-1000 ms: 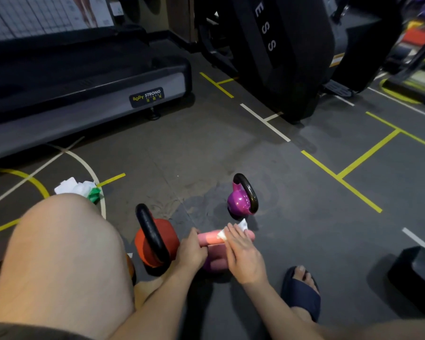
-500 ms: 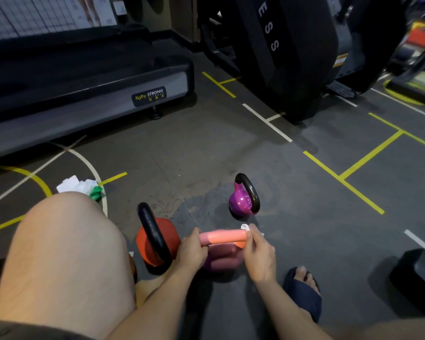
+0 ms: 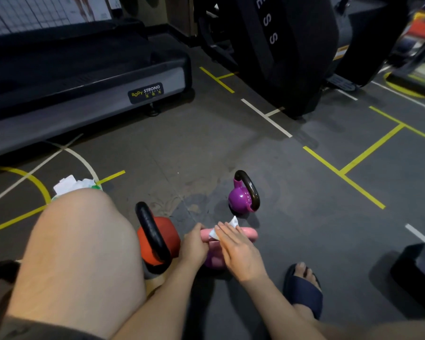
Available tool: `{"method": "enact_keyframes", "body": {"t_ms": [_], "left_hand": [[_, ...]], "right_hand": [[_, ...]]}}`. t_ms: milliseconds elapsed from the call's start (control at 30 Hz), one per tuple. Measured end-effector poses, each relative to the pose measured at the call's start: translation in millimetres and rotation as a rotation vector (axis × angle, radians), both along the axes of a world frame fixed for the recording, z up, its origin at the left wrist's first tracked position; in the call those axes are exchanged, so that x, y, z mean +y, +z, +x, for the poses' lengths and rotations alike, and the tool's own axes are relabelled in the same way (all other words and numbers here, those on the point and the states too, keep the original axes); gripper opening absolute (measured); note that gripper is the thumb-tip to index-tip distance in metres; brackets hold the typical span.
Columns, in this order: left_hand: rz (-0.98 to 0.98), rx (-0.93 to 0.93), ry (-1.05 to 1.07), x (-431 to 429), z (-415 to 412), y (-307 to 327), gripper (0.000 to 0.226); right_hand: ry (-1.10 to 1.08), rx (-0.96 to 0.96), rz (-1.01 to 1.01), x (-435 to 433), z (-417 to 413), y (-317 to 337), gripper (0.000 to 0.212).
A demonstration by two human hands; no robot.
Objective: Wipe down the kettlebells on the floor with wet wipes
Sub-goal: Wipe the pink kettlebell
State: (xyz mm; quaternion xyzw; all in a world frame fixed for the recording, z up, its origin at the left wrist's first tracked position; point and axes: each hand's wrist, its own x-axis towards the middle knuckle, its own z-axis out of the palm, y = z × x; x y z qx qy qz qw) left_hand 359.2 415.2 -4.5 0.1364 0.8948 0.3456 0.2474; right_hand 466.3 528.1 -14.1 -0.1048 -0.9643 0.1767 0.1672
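Pink kettlebell (image 3: 248, 234) sits on the floor (image 3: 231, 155) near centre, right in front of the person. It's between the red kettlebell (image 3: 168, 233) just to its left and the purple kettlebell (image 3: 239, 198) a bit farther off.

L hand (image 3: 193, 245) has its grip clamped round the left end of the pink handle, prob. to steady the bell so it won't rock under the rubbing. R hand (image 3: 239, 251) lies flat, fingers straight, grip apart, pressing the wet wipe (image 3: 233, 222) onto the top of the handle. A flat palm spreads pressure along more of the bar. One wipe corner sticks up past the fingertips.

Step in hand, I'd say: handle wipe; bell body likely not yet done. Wipes pack (image 3: 69, 184) lies far left behind the knee, prob. w/in reach for a fresh sheet.
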Motion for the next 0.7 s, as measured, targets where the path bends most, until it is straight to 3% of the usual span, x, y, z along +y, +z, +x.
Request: {"method": "enact_keyframes", "body": {"t_ms": [167,333,533,700], "left_hand": [[0.009,0.009,0.007,15.9,-6.3,2.4,0.022],[0.011,-0.046,-0.067,30.5,-20.1,-2.9,0.021],[0.002,-0.084,-0.160,27.2,-27.9,-5.7,0.016],[0.073,-0.040,-0.233,12.8,-15.5,-10.8,0.018]], "right_hand": [[-0.121,-0.049,-0.049,18.7,9.9,8.7,0.036],[-0.280,-0.111,-0.145,30.7,23.0,10.2,0.040],[-0.257,-0.247,-0.094,28.7,8.0,-2.6,0.064],[-0.193,-0.227,-0.136,37.6,-2.0,8.6,0.064]]}}
